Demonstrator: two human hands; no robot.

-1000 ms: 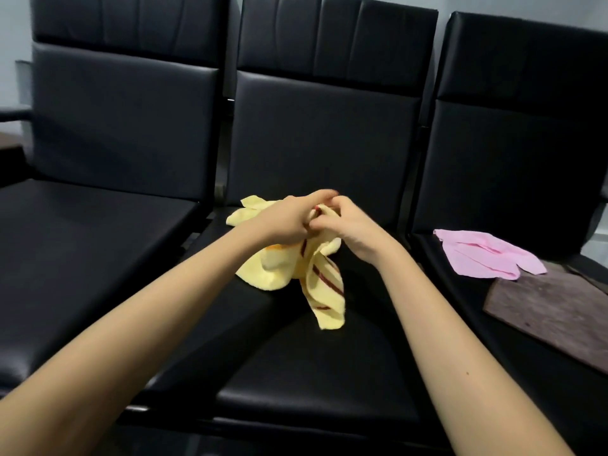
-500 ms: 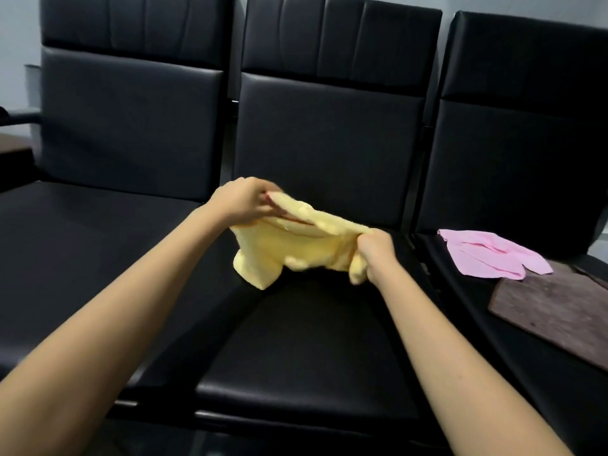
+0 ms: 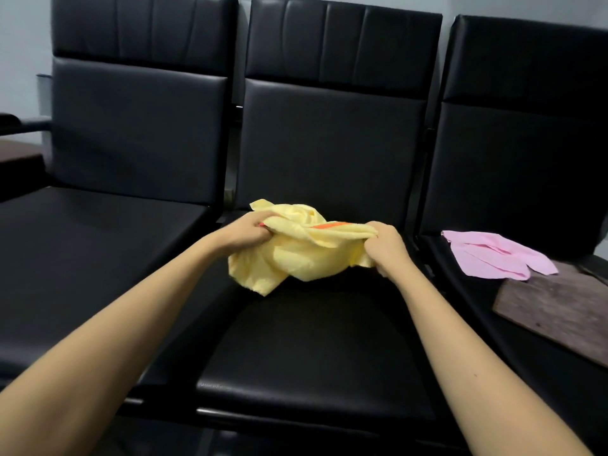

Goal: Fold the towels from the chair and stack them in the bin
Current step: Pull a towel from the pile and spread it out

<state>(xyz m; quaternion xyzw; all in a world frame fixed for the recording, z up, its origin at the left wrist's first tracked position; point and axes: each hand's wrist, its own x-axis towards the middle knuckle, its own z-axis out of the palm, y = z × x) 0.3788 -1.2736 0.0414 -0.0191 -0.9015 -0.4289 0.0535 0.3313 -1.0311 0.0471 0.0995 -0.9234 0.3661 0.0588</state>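
A crumpled yellow towel [image 3: 296, 255] with an orange stripe is stretched between my hands over the back of the middle chair seat [image 3: 316, 350]. My left hand [image 3: 245, 233] grips its left edge with curled fingers. My right hand [image 3: 385, 248] grips its right edge. The towel's lower part sags and touches the seat. A pink towel [image 3: 493, 255] lies flat on the right chair seat, partly over a brown towel [image 3: 559, 311]. No bin is in view.
Three black padded chairs stand side by side against a pale wall. The left chair seat [image 3: 82, 258] has nothing on it. A dark armrest [image 3: 19, 121] and a brown surface [image 3: 18, 153] sit at the far left.
My hands have moved apart from a bunched grip, spreading the yellow towel sideways. The towel now sits lower and further back on the seat.
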